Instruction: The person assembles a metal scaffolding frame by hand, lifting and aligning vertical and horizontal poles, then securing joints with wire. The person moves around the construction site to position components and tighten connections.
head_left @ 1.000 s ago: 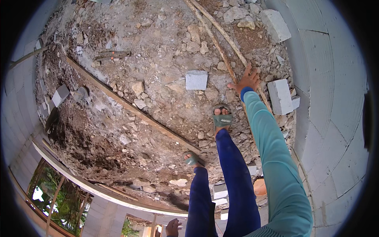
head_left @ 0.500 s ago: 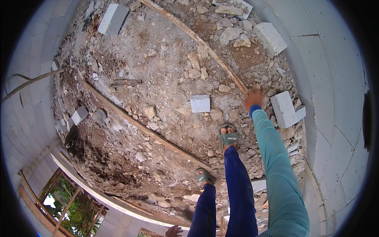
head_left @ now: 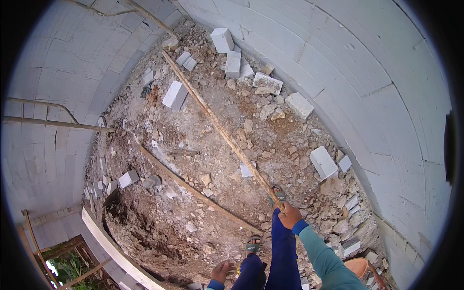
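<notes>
My right hand (head_left: 289, 215) is wrapped round the near end of a long, rough wooden pole (head_left: 220, 127). The pole slants up and away to the far left, passing over a pale block (head_left: 247, 169) and in front of my right sandal (head_left: 278, 194). Low in the picture, my left hand (head_left: 223, 270) hangs beside my left leg with its fingers apart and nothing in it. A second, flatter wooden plank (head_left: 198, 193) lies on the rubble, its near end close to my left sandal (head_left: 253, 244).
Broken stone and soil cover the ground. Pale blocks (head_left: 324, 163) lie along the right wall (head_left: 367, 96), with more at the far corner (head_left: 222, 40). Wooden poles (head_left: 63, 124) lean at the left wall. An orange basin (head_left: 356, 267) sits at lower right, and a pale beam (head_left: 118, 253) edges the lower left.
My right hand has lifted the wooden pole's near end off the ground and drawn it toward my body. My view has tilted up toward the far corner. The left hand has come further into view.
</notes>
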`<move>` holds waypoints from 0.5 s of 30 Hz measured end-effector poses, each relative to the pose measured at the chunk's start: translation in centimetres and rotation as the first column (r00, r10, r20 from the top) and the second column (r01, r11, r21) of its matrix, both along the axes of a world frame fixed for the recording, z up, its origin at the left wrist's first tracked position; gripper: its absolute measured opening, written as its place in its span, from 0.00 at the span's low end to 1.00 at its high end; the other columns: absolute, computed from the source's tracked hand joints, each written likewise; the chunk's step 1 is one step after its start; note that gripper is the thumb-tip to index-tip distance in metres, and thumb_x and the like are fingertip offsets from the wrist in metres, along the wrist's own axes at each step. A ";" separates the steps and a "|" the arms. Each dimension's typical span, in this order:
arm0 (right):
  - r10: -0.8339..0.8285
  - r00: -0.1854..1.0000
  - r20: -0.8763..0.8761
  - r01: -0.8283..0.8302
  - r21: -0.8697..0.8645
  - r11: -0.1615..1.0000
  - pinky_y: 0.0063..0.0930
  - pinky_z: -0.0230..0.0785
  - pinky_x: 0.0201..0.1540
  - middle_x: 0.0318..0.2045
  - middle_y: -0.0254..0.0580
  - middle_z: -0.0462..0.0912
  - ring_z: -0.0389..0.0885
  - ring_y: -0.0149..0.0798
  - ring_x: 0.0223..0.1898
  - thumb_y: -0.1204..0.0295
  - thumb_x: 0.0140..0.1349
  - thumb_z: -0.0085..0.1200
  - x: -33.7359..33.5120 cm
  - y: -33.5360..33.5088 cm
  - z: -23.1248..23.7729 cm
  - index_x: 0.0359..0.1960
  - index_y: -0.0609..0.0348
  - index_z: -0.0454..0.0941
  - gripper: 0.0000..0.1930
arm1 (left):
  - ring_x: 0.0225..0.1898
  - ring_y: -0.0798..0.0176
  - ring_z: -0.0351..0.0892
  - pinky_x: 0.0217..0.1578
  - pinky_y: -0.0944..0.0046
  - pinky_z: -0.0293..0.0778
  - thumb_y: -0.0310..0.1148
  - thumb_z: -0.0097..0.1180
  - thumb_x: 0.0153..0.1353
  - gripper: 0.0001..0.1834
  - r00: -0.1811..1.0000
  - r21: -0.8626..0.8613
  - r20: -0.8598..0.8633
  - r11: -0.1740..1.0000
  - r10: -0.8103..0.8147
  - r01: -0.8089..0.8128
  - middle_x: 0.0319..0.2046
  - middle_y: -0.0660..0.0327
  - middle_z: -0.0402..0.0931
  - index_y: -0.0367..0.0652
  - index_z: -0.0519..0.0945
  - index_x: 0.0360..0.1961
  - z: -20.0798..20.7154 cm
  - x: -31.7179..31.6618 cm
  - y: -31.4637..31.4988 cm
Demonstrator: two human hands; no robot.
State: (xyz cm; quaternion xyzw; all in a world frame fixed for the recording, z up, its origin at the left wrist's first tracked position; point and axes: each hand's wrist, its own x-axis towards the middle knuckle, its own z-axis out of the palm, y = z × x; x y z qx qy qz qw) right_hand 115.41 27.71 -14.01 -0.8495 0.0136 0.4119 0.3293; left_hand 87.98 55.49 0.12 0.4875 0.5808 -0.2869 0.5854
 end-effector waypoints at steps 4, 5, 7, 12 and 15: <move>0.014 0.999 -0.033 -0.019 -0.160 0.987 0.57 0.75 0.42 0.33 0.58 0.85 0.84 0.64 0.37 0.61 0.57 0.59 -11.4 -3.9 15.5 0.55 0.57 0.69 0.25 | 0.55 0.47 0.81 0.52 0.53 0.78 0.56 0.51 0.72 0.40 0.945 -0.179 0.279 0.976 0.173 -0.126 0.55 0.42 0.77 0.30 0.63 0.68 -2.1 2.0 1.0; 0.018 0.997 -0.071 -0.033 -0.217 0.976 0.57 0.75 0.41 0.32 0.58 0.85 0.85 0.63 0.36 0.61 0.57 0.59 -14.6 -5.2 18.4 0.53 0.57 0.69 0.24 | 0.56 0.45 0.79 0.53 0.51 0.77 0.57 0.50 0.71 0.42 0.926 -0.250 0.294 0.954 0.237 -0.165 0.56 0.41 0.76 0.28 0.60 0.69 -3.1 2.7 1.4; 0.016 0.999 -0.050 -0.029 -0.269 0.963 0.57 0.75 0.40 0.31 0.57 0.85 0.85 0.62 0.35 0.61 0.57 0.59 -21.6 -7.2 25.5 0.52 0.57 0.68 0.24 | 0.60 0.42 0.74 0.54 0.49 0.77 0.64 0.51 0.67 0.51 0.894 -0.360 0.338 0.918 0.294 -0.166 0.62 0.37 0.68 0.27 0.54 0.71 -4.9 4.1 1.7; -0.069 0.996 0.051 0.084 -0.383 0.920 0.57 0.75 0.36 0.29 0.55 0.84 0.85 0.61 0.33 0.63 0.56 0.59 -40.7 -10.0 39.0 0.52 0.55 0.69 0.23 | 0.69 0.37 0.62 0.59 0.44 0.71 0.80 0.55 0.50 0.74 0.869 -0.558 0.266 0.802 0.417 -0.214 0.71 0.34 0.53 0.32 0.36 0.76 -2.1 8.8 -1.3; -0.174 0.985 -0.022 0.150 -0.401 0.903 0.57 0.75 0.34 0.29 0.54 0.85 0.85 0.59 0.32 0.66 0.57 0.56 -46.2 -9.9 46.8 0.52 0.55 0.70 0.20 | 0.64 0.38 0.67 0.58 0.39 0.69 0.82 0.53 0.49 0.70 0.961 -0.422 0.167 0.897 0.219 -0.131 0.67 0.40 0.63 0.32 0.48 0.74 -0.9 9.6 -4.8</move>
